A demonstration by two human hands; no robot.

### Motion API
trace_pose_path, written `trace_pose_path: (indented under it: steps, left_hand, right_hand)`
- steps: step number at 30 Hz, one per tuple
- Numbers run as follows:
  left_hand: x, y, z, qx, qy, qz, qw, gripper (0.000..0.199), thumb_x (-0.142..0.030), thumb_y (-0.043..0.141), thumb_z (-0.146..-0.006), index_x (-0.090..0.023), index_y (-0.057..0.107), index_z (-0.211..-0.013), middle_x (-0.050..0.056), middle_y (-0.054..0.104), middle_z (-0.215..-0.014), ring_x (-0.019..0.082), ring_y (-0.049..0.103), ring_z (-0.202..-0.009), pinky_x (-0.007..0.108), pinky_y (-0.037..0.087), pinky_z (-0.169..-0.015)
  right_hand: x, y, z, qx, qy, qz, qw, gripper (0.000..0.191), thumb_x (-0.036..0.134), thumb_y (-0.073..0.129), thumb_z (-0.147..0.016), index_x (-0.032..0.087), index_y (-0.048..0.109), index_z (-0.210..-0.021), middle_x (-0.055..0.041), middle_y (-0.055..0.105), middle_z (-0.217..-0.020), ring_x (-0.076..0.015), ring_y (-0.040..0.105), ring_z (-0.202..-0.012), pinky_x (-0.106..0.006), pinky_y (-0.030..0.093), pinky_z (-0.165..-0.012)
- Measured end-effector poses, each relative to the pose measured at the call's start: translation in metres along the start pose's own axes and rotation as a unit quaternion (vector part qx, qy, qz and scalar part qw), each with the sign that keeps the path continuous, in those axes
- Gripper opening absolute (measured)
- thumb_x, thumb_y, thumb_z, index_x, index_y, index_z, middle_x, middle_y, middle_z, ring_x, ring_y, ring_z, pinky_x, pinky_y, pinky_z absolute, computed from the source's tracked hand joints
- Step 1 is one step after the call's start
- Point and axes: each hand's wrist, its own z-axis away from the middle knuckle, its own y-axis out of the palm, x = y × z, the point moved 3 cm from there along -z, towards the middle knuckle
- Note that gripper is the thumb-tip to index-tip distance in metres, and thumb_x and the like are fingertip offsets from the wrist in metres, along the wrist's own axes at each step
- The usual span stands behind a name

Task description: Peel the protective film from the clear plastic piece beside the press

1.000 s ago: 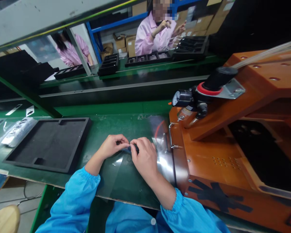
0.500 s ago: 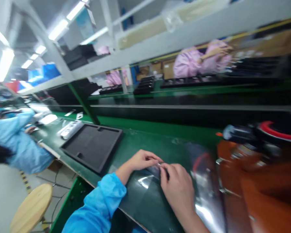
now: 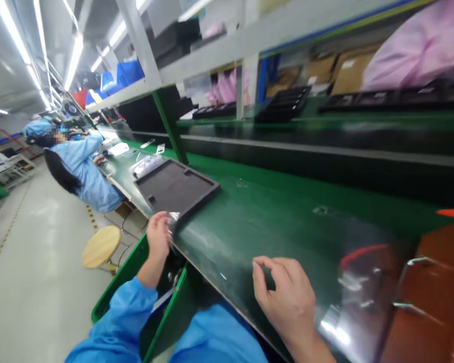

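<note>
Hands first. My left hand [image 3: 158, 233] sits at the near edge of the counter [image 3: 272, 212], fingers closed on a small shiny piece of clear film [image 3: 173, 218], just beside the corner of the black foam tray [image 3: 176, 187]. My right hand [image 3: 287, 295] hovers over the counter, thumb and forefinger curled close in a loose pinch; whether anything is between them I cannot tell.

Film: I judge it thin, light, limp and slippery, prone to creasing; best taken by an edge or corner with the fingertips.

Outward: green bin [image 3: 136, 272] below the counter edge under my left wrist; glossy plastic sheet [image 3: 363, 282] and orange machine [image 3: 439, 282] to my right; round wooden stool [image 3: 101, 246] on the floor; a seated person in a blue coat [image 3: 83, 169] farther along the line.
</note>
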Motion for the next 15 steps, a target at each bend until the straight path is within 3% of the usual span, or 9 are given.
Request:
trace_pose_path:
  steps: [2, 4, 7, 11, 15]
  left_hand:
    - [-0.012, -0.063, -0.012, -0.084, -0.019, -0.031, 0.996, 0.036, -0.027, 0.073, -0.076, -0.019, 0.061, -0.109, -0.005, 0.062, -0.076, 0.002, 0.033, -0.039, 0.015, 0.019, -0.038]
    - [-0.017, -0.115, -0.019, -0.149, -0.050, -0.064, 0.986, 0.038, -0.017, 0.069, -0.073, -0.019, 0.057, -0.109, -0.005, 0.063, -0.080, 0.001, 0.037, -0.041, 0.013, 0.021, -0.039]
    - [-0.008, -0.168, -0.017, -0.220, -0.096, -0.112, 0.964, 0.047, -0.007, 0.066, -0.075, -0.018, 0.055, -0.119, -0.002, 0.064, -0.085, 0.004, 0.050, -0.047, 0.012, 0.034, -0.042]
    - [0.021, -0.203, -0.010, -0.247, -0.135, -0.162, 0.946, 0.057, -0.007, 0.066, -0.085, -0.018, 0.048, -0.138, 0.003, 0.068, -0.094, 0.012, 0.068, -0.067, 0.020, 0.057, -0.059]
    - [0.038, -0.215, -0.007, -0.206, -0.140, -0.234, 0.940, 0.069, -0.016, 0.072, -0.084, -0.019, 0.042, -0.147, 0.007, 0.070, -0.096, 0.020, 0.076, -0.078, 0.034, 0.067, -0.075]
  right_hand:
    - [0.004, -0.001, 0.000, 0.013, -0.002, -0.010, 1.000, 0.007, 0.016, 0.064, -0.105, 0.018, 0.063, -0.098, -0.0042, 0.061, -0.087, -0.0196, 0.058, -0.079, -0.032, 0.047, -0.074]
    - [0.008, -0.001, 0.000, 0.029, -0.006, -0.015, 0.999, 0.006, 0.015, 0.065, -0.104, 0.019, 0.064, -0.098, -0.0039, 0.062, -0.086, -0.0198, 0.058, -0.079, -0.033, 0.046, -0.073]
    - [0.013, -0.003, 0.001, 0.047, -0.007, -0.017, 0.999, 0.006, 0.016, 0.065, -0.103, 0.020, 0.064, -0.098, -0.0037, 0.063, -0.086, -0.0197, 0.058, -0.078, -0.033, 0.044, -0.072]
    - [0.012, -0.003, 0.003, 0.054, -0.006, -0.028, 0.998, 0.007, 0.016, 0.063, -0.103, 0.020, 0.065, -0.098, -0.0043, 0.064, -0.086, -0.0197, 0.059, -0.078, -0.034, 0.044, -0.071]
    - [0.009, -0.001, 0.004, 0.053, 0.007, -0.038, 0.998, 0.007, 0.017, 0.061, -0.104, 0.020, 0.064, -0.099, -0.0045, 0.064, -0.087, -0.0199, 0.060, -0.080, -0.034, 0.045, -0.074]
